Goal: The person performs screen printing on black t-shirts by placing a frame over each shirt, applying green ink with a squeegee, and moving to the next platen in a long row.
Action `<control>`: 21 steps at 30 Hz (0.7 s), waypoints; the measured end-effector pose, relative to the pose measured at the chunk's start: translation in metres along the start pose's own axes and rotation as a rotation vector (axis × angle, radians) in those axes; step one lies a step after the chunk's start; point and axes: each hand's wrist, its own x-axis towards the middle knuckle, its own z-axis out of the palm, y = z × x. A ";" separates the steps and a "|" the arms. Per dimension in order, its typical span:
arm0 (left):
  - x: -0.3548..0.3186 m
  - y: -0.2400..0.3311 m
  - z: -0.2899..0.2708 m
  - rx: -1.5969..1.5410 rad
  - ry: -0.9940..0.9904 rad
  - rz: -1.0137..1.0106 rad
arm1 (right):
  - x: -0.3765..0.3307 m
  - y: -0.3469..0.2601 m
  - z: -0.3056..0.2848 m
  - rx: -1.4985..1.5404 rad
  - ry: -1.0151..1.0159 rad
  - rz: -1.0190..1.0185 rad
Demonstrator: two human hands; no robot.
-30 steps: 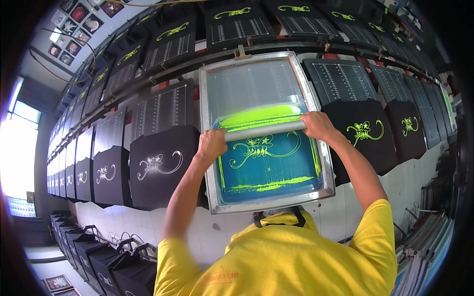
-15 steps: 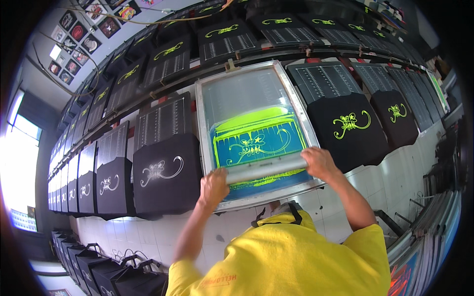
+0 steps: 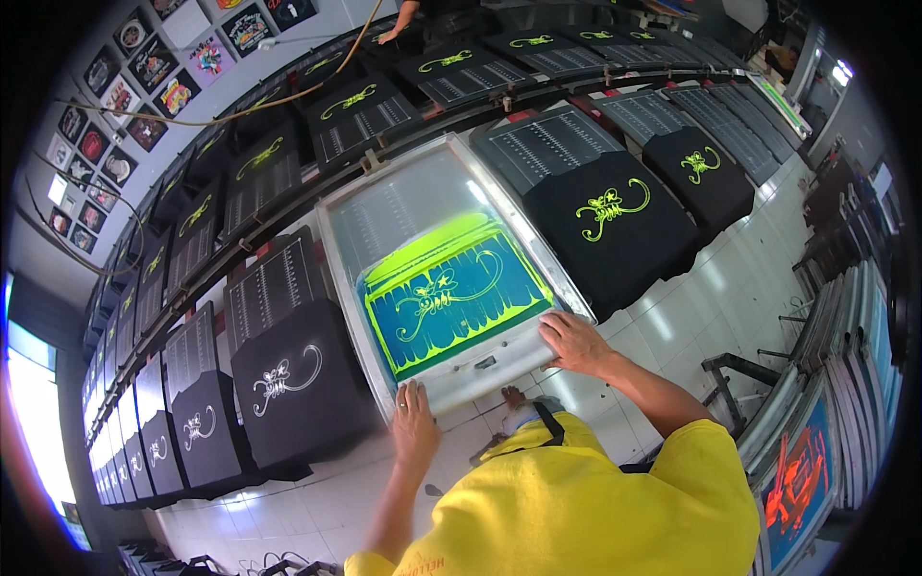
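Both my hands hold the ends of a pale metal squeegee [image 3: 487,364], which lies across the near end of a screen-printing frame [image 3: 343,288]. My left hand [image 3: 415,422] has its fingers over the left end; a ring shows on one finger. My right hand [image 3: 576,346] grips the right end, thumb underneath. The blue-green mesh [image 3: 463,303] carries a scorpion-like design edged in neon yellow-green ink. A thick band of that ink [image 3: 432,245] lies across the mesh beyond the design. The squeegee's blade is hidden from above.
Black shirts with neon prints [image 3: 610,216] lie on boards to the right; shirts with white prints [image 3: 283,374] lie to the left. A rail [image 3: 288,192] runs behind the frame. Stacked screens [image 3: 816,451] stand at lower right. Another person's hand [image 3: 392,34] shows at the far side.
The squeegee has come toward me, from across the lower design to the frame's near end, both hands still on it. The view has shifted, and another person's arm shows more at the top.
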 end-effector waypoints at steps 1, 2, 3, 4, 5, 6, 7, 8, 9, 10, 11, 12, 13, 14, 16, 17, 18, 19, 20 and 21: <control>0.000 0.001 0.000 0.002 -0.001 0.003 | 0.000 -0.001 -0.002 0.027 0.009 0.007; -0.001 0.000 -0.002 -0.040 -0.022 0.000 | 0.000 -0.001 -0.004 0.054 0.017 0.012; 0.002 0.007 -0.017 -0.084 -0.045 0.001 | 0.000 -0.001 -0.006 0.081 0.023 0.021; 0.004 0.008 -0.026 -0.123 -0.064 -0.002 | 0.001 0.001 -0.005 0.115 0.061 0.036; 0.004 0.003 -0.026 -0.172 -0.022 0.001 | 0.001 0.004 -0.005 0.149 0.099 0.050; 0.002 -0.008 -0.025 -0.217 0.022 0.002 | 0.002 0.008 -0.004 0.185 0.138 0.060; 0.001 -0.019 -0.025 -0.261 0.066 -0.001 | 0.006 0.015 -0.002 0.200 0.222 0.148; 0.001 -0.034 -0.016 -0.259 0.154 -0.085 | 0.012 0.025 0.001 0.216 0.305 0.235; 0.001 -0.052 -0.001 -0.255 0.242 -0.173 | 0.018 0.035 0.006 0.235 0.384 0.320; 0.003 -0.063 0.008 -0.249 0.328 -0.263 | 0.022 0.047 0.016 0.194 0.448 0.413; 0.004 -0.071 0.019 -0.270 0.409 -0.382 | 0.023 0.058 0.026 0.221 0.424 0.539; 0.006 -0.079 0.024 -0.357 0.337 -0.474 | 0.026 0.069 0.037 0.251 0.398 0.665; 0.010 -0.088 0.026 -0.450 0.269 -0.559 | 0.026 0.080 0.048 0.309 0.411 0.716; 0.012 -0.096 0.031 -0.545 0.200 -0.642 | 0.026 0.090 0.060 0.367 0.424 0.768; 0.011 -0.111 0.047 -0.431 0.262 -0.579 | 0.038 0.093 0.067 0.449 0.400 0.833; 0.011 -0.117 0.052 -0.427 0.238 -0.599 | 0.043 0.092 0.064 0.470 0.366 0.850; 0.016 -0.119 0.051 -0.425 0.210 -0.609 | 0.047 0.091 0.060 0.487 0.338 0.874; 0.019 -0.121 0.048 -0.452 0.192 -0.625 | 0.048 0.095 0.067 0.497 0.372 0.891; 0.022 -0.123 0.046 -0.480 0.173 -0.642 | 0.051 0.097 0.067 0.538 0.313 0.947; 0.022 -0.123 0.044 -0.507 0.155 -0.665 | 0.056 0.094 0.057 0.580 0.247 1.000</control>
